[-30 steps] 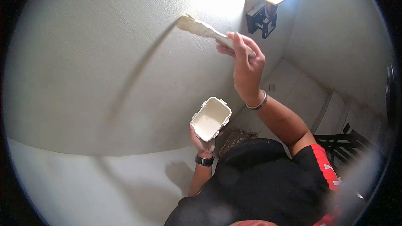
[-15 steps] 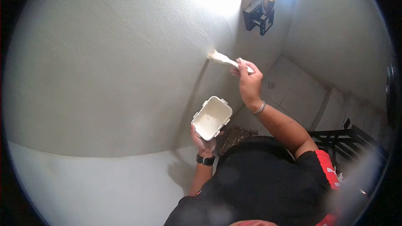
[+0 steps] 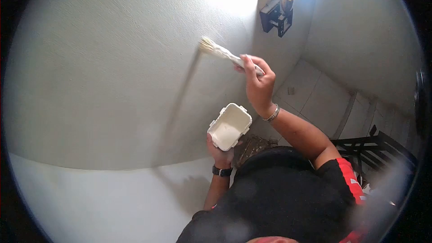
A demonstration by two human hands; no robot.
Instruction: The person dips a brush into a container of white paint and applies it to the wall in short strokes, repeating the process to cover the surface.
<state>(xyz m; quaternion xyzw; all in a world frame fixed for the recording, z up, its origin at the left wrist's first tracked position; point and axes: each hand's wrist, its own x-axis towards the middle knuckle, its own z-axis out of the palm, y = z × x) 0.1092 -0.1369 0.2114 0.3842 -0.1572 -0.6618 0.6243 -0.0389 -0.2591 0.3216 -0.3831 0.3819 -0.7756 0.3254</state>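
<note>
A paintbrush (image 3: 220, 51) with pale, paint-coated bristles is in my right hand (image 3: 259, 81), whose fingers are closed round the handle. Its bristle tip is at the textured grey wall (image 3: 112, 72); whether it touches the surface I cannot tell. Lower down, my left hand (image 3: 220, 154) grips a white rectangular container (image 3: 230, 127) from below and the side. The container is tilted with its mouth facing the camera, and whitish paint shows inside. Some fingers of my left hand are hidden behind it.
A lit lamp on a dark wall bracket (image 3: 276, 18) is at the upper right. Pale floor tiles (image 3: 310, 87) lie beyond my right arm. A black slatted frame (image 3: 378, 146) stands at the right. White wall (image 3: 90, 193) fills the lower left.
My right hand has moved left and slightly up with the paintbrush, and the brush's shadow has shifted left. The container in my left hand has barely moved.
</note>
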